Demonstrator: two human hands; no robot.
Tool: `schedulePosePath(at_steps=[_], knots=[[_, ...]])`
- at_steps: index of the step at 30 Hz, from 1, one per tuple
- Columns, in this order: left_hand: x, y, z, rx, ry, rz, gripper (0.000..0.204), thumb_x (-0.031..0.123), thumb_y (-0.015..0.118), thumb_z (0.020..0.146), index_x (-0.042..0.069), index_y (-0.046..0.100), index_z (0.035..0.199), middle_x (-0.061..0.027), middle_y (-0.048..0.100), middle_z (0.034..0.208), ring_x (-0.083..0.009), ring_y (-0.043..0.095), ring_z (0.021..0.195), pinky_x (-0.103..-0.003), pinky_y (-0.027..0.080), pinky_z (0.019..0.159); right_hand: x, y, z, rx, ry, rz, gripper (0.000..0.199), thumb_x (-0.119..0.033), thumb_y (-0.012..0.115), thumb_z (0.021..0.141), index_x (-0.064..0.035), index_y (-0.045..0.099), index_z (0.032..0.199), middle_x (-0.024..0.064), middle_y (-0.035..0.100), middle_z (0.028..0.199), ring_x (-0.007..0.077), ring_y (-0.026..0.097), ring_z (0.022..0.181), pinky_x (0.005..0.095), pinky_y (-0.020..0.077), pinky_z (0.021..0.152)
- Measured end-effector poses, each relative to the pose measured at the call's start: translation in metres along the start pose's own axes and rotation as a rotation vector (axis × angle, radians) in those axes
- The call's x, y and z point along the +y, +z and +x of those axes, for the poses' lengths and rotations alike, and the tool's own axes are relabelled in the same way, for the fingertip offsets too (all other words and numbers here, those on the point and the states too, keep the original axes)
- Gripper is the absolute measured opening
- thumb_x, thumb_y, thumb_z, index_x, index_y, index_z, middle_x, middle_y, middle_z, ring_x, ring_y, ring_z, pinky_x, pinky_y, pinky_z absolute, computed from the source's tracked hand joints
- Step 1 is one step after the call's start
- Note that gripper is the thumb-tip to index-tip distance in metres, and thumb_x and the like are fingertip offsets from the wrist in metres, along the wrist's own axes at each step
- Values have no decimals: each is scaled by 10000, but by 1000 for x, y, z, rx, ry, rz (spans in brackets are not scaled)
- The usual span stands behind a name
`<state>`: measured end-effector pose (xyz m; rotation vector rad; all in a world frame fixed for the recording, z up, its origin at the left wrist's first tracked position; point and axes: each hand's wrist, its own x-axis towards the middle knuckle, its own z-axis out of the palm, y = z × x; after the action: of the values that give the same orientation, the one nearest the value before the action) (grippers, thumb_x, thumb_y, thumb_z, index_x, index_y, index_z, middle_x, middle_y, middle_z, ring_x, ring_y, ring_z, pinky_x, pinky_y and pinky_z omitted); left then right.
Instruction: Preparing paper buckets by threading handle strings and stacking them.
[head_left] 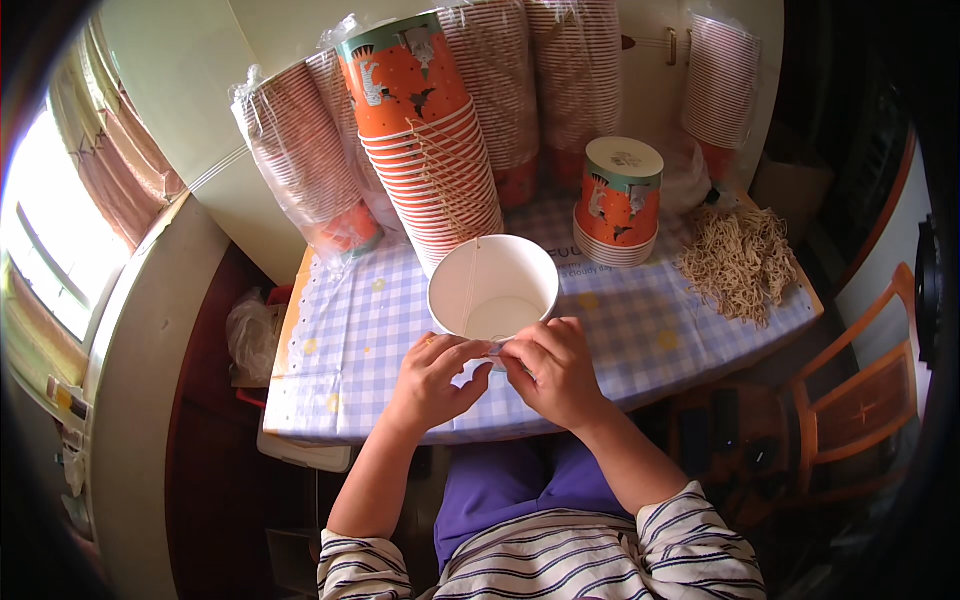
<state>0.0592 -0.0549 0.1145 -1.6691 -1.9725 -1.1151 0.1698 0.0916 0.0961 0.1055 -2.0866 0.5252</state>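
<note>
Left hand [440,378] and right hand [555,372]: fingers curled, tips nearly meeting at near rim of one paper bucket [505,280]; can't tell if they're pinching rim or cord [471,278]. Wrists angle inward. Bucket's by worktop [340,370] front edge, clearance both sides. Beyond: inverted tall stack [430,180], inverted short stack [618,210], one cord pile [740,262] rightmost.

Around the upright open bucket [525,268], bare tablecloth [340,335] lets a hand pass at 9 and 4 o'clock. The tall stack [425,150] blocks 11 o'clock, the short stack [620,208] 2 o'clock, the string heap [740,262] 3 o'clock farther out. The gap at 1 o'clock ends at wrapped stacks [578,85]. The left hand [440,375] and right hand [555,368] obstruct 6 o'clock.
</note>
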Motion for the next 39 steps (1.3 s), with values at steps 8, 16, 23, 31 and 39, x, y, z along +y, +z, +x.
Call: schedulePosePath(at_steps=[8,16,23,31,39], knots=[[-7,3,1,29,150,48,223,-3,706,672,83,643,867,-24,655,787,-191,628,682,-322,482,637,-3,2,1,7,-20,13,179,-48,709,708,-108,621,852,2,566,826,193,536,743,343,376,736],[-10,2,-4,-1,118,21,244,-17,711,667,80,638,879,-24,651,783,-185,617,655,-312,480,631,-2,1,-1,-29,-22,-42,183,-55,706,714,-110,611,860,2,559,829,195,523,739,350,370,737],[-3,-2,-8,21,20,-37,281,-24,711,679,74,633,931,-36,643,798,-168,580,613,-295,476,622,0,0,-3,2,-34,-21,193,-46,711,704,-113,611,855,-6,561,824,185,523,731,344,369,731],[-12,-2,-14,14,92,22,250,-36,705,676,64,612,885,-31,638,789,-176,589,641,-305,472,642,1,2,-8,-14,-66,-24,248,-68,736,669,-120,625,885,-2,563,865,186,525,743,347,372,742],[-9,-3,-13,8,140,44,226,-38,705,690,48,603,872,-47,642,798,-195,615,695,-322,468,651,-5,3,5,-38,-85,-80,246,-119,728,690,-127,639,918,0,541,941,177,525,769,352,372,762]])
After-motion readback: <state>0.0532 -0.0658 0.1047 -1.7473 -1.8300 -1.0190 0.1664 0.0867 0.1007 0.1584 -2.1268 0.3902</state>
